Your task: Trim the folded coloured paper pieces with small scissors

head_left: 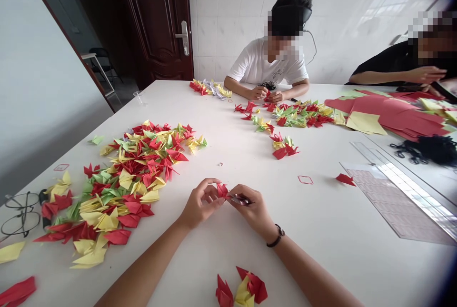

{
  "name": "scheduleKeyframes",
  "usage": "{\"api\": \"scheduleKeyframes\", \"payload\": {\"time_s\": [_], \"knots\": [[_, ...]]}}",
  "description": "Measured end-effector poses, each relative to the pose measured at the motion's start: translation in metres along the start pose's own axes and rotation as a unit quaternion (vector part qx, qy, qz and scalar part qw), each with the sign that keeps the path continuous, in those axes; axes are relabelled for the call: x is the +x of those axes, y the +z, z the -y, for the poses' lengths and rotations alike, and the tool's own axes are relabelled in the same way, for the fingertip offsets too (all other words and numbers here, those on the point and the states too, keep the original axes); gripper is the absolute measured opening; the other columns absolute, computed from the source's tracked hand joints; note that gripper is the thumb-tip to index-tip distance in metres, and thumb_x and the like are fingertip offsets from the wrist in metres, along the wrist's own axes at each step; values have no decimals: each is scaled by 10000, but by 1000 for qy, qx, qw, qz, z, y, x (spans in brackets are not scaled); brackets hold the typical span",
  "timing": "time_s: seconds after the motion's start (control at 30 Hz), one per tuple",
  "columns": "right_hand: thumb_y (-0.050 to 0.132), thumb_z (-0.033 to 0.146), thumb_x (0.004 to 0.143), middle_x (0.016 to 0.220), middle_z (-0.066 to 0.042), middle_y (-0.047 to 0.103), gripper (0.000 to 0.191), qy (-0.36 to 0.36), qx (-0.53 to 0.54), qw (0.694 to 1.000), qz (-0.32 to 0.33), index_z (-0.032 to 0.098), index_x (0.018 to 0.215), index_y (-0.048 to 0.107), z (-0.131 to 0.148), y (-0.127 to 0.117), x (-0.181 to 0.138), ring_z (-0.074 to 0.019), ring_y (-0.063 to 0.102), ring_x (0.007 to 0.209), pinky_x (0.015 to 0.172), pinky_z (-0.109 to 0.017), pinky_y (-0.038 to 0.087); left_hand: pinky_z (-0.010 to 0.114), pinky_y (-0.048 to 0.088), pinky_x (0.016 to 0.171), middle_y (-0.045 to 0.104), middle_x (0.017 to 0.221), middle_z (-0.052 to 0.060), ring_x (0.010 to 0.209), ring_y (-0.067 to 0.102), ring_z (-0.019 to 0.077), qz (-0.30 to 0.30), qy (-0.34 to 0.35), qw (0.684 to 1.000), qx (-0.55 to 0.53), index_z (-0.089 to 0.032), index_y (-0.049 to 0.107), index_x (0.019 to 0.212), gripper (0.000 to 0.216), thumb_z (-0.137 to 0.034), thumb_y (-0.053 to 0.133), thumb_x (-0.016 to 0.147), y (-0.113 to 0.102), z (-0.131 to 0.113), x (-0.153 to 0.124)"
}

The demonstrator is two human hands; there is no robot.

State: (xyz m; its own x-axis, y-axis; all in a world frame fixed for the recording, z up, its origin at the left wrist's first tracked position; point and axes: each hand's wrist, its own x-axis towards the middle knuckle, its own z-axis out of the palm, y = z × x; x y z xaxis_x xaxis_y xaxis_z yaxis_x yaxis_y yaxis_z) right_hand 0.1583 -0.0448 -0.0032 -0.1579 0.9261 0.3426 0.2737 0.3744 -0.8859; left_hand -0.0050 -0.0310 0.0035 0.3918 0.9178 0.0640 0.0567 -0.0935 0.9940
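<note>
A small folded red paper crane [222, 190] is pinched in the fingers of my left hand [197, 206], over the middle of the white table. My right hand [254, 209] is closed around a small shiny metal tool [240, 200], its kind partly hidden by the fingers. The tool's tip meets the crane's right side, and the two hands nearly touch. Nearer to me, between my forearms, lie a few more red paper cranes [223, 292] with a yellow paper crane [244, 292].
A big heap of red, yellow and green cranes [135, 173] covers the table's left side, beside eyeglasses [22, 214]. Rulers [410, 188], black cord [428, 149] and paper sheets [385, 112] lie right. Two people [266, 59] sit opposite, one folding by more cranes [296, 115].
</note>
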Motion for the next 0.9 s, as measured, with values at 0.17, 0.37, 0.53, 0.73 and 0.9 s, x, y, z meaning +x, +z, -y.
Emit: {"api": "scheduleKeyframes", "payload": {"time_s": [0.17, 0.37, 0.53, 0.73, 0.9], "knots": [[535, 154, 731, 626, -4, 542, 53, -6, -5, 1000, 10, 171, 683, 550, -1, 0, -1, -95, 420, 532, 485, -222, 334, 243, 404, 569, 539, 656, -20, 594, 543, 115, -13, -48, 996, -68, -190, 493, 997, 365, -351, 614, 693, -1, 3, 3], [494, 133, 731, 674, -23, 577, 100, -23, 4, 999, 25, 179, 701, 578, 5, -4, 0, -104, 448, 547, 494, -230, 351, 226, 396, 547, 568, 704, -3, 578, 514, 98, -31, -59, 996, -61, -185, 515, 916, 316, -327, 641, 664, -1, 4, 6], [483, 227, 776, 673, -28, 588, 125, 16, 9, 1000, 5, 187, 798, 599, 3, -4, 0, -101, 439, 516, 479, -233, 352, 230, 407, 556, 587, 703, 27, 615, 503, 114, -16, -32, 999, 35, -159, 605, 802, 197, -330, 585, 705, 1, 2, 5], [553, 260, 731, 657, -2, 561, 103, 85, 4, 996, 33, 182, 784, 594, -6, -2, 1, -86, 405, 501, 467, -215, 323, 236, 432, 568, 615, 675, 14, 603, 538, 119, -22, -13, 997, 72, -164, 645, 745, 133, -269, 617, 669, 2, 3, 3], [529, 304, 752, 579, 12, 511, 158, 110, -9, 992, 58, 162, 717, 590, -1, -3, 4, -83, 364, 491, 464, -216, 297, 257, 455, 607, 623, 691, 36, 661, 567, 145, -52, -8, 998, 44, -149, 627, 648, 149, -297, 626, 663, 2, 7, 4]]}}
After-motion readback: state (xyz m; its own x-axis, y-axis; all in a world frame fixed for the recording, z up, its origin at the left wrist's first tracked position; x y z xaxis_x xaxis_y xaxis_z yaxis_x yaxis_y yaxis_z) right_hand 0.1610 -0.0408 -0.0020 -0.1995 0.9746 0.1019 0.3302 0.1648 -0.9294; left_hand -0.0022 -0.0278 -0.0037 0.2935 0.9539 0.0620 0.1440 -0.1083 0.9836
